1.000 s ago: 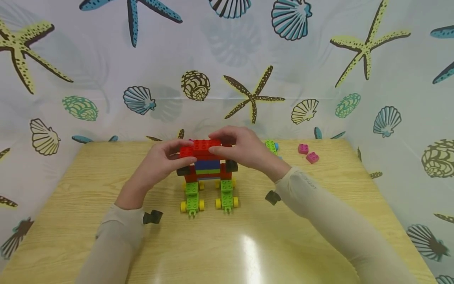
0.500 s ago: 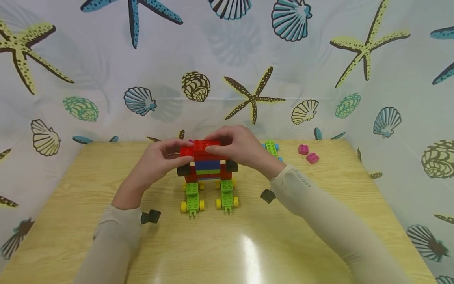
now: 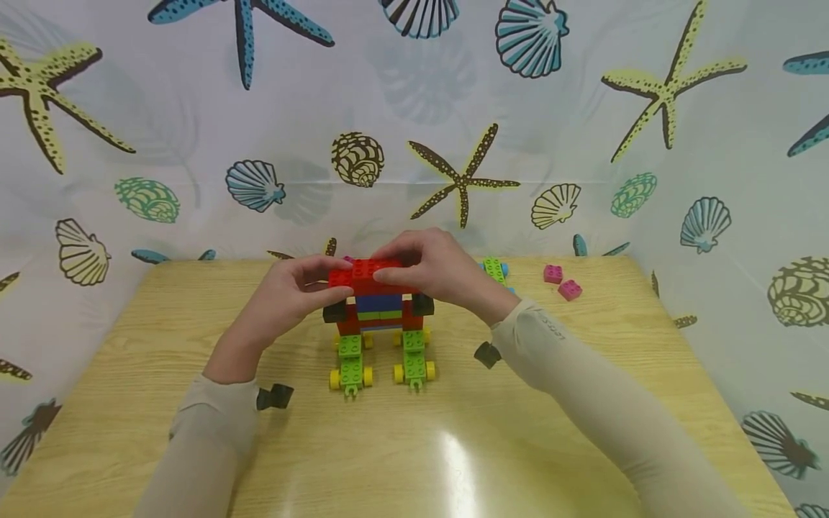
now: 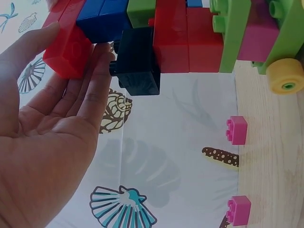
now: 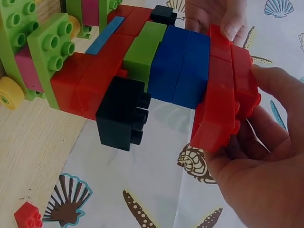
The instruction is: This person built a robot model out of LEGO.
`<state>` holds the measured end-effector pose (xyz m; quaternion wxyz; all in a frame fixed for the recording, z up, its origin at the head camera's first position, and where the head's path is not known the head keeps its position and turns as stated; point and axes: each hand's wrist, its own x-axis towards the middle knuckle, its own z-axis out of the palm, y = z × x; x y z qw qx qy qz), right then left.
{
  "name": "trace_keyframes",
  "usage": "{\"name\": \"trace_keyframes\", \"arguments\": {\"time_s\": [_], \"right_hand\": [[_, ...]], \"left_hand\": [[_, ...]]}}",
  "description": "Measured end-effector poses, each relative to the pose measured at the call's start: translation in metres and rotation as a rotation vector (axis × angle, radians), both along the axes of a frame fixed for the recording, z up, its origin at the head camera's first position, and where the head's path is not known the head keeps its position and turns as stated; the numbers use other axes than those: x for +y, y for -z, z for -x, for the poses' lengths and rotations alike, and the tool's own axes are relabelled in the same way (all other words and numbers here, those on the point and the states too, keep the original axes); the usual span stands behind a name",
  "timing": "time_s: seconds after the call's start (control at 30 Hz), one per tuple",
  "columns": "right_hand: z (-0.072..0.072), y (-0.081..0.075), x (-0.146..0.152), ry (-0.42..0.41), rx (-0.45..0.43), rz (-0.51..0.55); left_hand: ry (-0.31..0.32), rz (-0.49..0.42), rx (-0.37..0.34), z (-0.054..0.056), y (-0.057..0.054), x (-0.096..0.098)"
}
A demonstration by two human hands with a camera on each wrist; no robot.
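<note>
A figure built of toy building bricks stands on the table. Red bricks (image 3: 369,272) form its top layers, above blue bricks (image 3: 378,302), a light green layer and more red bricks (image 5: 92,90). A black brick (image 5: 121,114) juts out on each side. Two green wheeled bases (image 3: 351,365) with yellow wheels carry it. My left hand (image 3: 291,291) grips the left end of the red top, thumb in front and fingers behind. With thumb and fingers, my right hand (image 3: 440,270) pinches the upper red brick (image 5: 244,78) towards the right; its fingertips behind are partly hidden.
Two pink bricks (image 3: 561,281) lie at the back right. Behind my right wrist is a green base with blue wheels (image 3: 496,269), partly covered. A loose red brick (image 5: 28,217) shows in the right wrist view. A shell-patterned curtain (image 3: 311,223) borders the table.
My right hand has slid slightly left along the red top within the first half second, its thumb shifting the same way. The left hand and the figure stay nearly in place.
</note>
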<state>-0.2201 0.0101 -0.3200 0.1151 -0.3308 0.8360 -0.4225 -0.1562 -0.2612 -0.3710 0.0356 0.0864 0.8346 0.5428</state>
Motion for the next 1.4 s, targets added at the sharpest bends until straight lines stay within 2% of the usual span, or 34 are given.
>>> {"name": "trace_keyframes", "arguments": {"time_s": [0.5,0.83,1.0,1.4], "right_hand": [[0.003,0.005,0.004,0.009,-0.061,0.028],[0.003,0.017,0.011,0.032,-0.157,0.133],[0.002,0.022,0.011,0.041,-0.187,0.154],[-0.003,0.033,0.009,0.078,-0.203,0.192]], "left_hand": [[0.007,0.0,-0.009,0.003,-0.001,0.001],[0.015,-0.017,-0.012,0.003,0.0,0.004],[0.018,-0.017,-0.011,0.002,0.001,0.004],[0.007,0.0,-0.014,0.001,0.001,0.003]]}}
